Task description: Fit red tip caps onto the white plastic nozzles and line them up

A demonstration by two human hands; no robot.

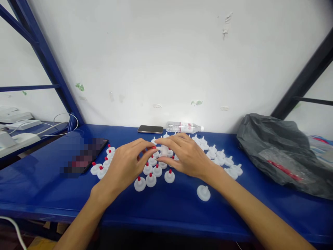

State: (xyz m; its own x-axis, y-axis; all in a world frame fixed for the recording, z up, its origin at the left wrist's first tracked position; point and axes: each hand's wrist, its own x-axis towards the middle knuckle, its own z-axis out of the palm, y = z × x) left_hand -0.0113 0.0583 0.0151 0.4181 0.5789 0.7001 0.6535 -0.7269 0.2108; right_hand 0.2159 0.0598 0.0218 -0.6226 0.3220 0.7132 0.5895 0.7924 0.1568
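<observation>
Between my two hands, above the blue table, a white plastic nozzle piece (164,150) is held sideways by my right hand (186,154), thumb below and fingers above. The thumb and forefinger of my left hand (132,159) pinch a small red cap (154,147) at the nozzle's narrow tip. Several white pieces with red caps (151,180) stand beneath and left of my hands. Uncapped white pieces (219,157) spread behind and to the right of my right hand. One uncapped piece (203,193) lies alone nearer the front edge, beside my right forearm.
Against the wall lie a phone (150,129) and a clear bottle (184,127) on the blue table (166,215). Another dark device (93,151) is at the left. A black plastic bag (275,156) with red items fills the right side. Blue metal posts flank the table.
</observation>
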